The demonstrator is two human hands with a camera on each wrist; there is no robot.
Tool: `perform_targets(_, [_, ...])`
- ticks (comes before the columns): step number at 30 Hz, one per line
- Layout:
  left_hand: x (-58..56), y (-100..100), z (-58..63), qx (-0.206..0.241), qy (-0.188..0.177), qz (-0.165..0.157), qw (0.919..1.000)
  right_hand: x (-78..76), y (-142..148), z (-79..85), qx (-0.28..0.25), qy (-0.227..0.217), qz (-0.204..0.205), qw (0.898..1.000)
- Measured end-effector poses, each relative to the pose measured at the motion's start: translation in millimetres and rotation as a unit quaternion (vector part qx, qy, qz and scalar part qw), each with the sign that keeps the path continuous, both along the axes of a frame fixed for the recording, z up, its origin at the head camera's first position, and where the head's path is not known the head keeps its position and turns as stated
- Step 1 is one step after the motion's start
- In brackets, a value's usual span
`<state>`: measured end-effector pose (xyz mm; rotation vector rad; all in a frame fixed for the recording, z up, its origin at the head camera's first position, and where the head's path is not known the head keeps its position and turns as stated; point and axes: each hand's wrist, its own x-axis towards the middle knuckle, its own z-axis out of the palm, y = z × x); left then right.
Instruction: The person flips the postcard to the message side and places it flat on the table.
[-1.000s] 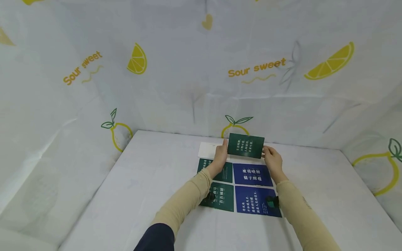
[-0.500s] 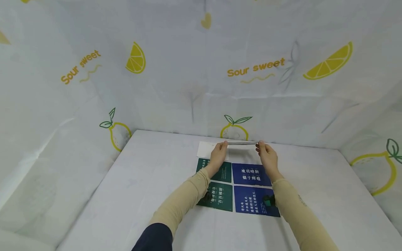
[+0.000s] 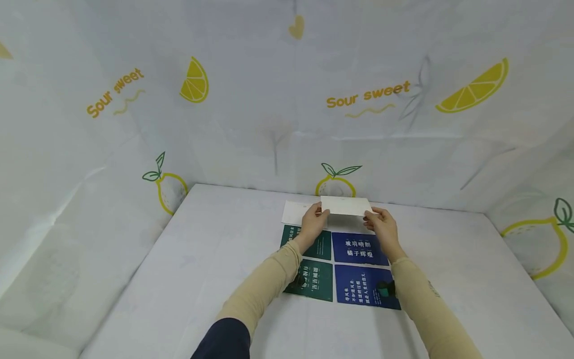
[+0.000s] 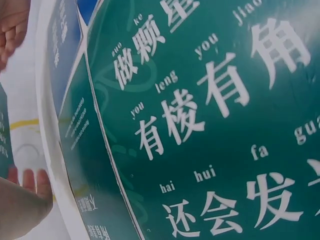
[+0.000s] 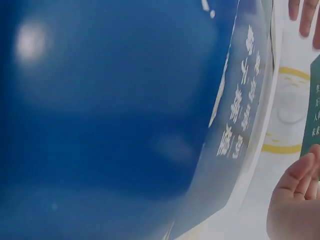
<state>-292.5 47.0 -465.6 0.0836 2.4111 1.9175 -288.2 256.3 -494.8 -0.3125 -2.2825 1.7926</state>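
Observation:
My left hand [image 3: 311, 225] and right hand [image 3: 384, 233] pinch opposite ends of one card [image 3: 344, 205], raised near the table's back edge. Its plain white back faces me in the head view; the right wrist view shows its green printed face [image 5: 312, 115]. Just left of it, a white-backed card [image 3: 294, 213] lies on the table, partly behind my left hand. Nearer me lie an upper green card [image 3: 322, 247] and a lower green card [image 3: 318, 286], beside an upper blue card [image 3: 360, 249] and a lower blue card [image 3: 358, 289]. My left forearm covers part of the green ones.
The white table [image 3: 202, 259] extends to both sides of the cards. Behind it rises a white curtain [image 3: 251, 124] printed with lemons. A small dark wrist camera [image 3: 386, 288] overlaps the lower blue card in the head view.
The raised card has turned from its green face, through edge-on, to its white back toward me. Both hands keep hold of its ends; the cards on the table stay put.

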Motion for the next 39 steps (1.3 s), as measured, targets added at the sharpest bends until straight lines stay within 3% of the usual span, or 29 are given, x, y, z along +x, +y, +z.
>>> perform_targets(5, [-1.0,2,-0.7,-0.066,0.022,0.008,0.9975,16.9,-6,27.4,0.04,-0.048,0.004,0.998])
perform_targets(10, [-1.3,11,-6.2,-0.151,0.047,0.006,0.9874,18.5,-3,31.2,0.095,-0.086,-0.012,0.992])
perform_targets(17, [2.5,24,-12.5,-0.285,0.085,0.012,0.9545,15.4,4,20.0,0.198,-0.089,-0.015,0.976])
perform_targets(22, [4.2,31,-12.5,-0.336,0.113,0.009,0.9349,15.2,7,15.5,0.248,-0.103,-0.009,0.963])
perform_targets(29, [2.6,41,-18.5,-0.417,0.169,0.018,0.8929,16.4,11,13.3,0.271,-0.123,0.015,0.955])
perform_targets(34, [4.0,44,-21.5,-0.447,0.179,0.027,0.8763,16.5,15,11.3,0.281,-0.124,0.028,0.951])
perform_targets(39, [6.4,48,-20.1,-0.485,0.184,0.033,0.8544,16.9,17,12.3,0.291,-0.125,0.035,0.948])
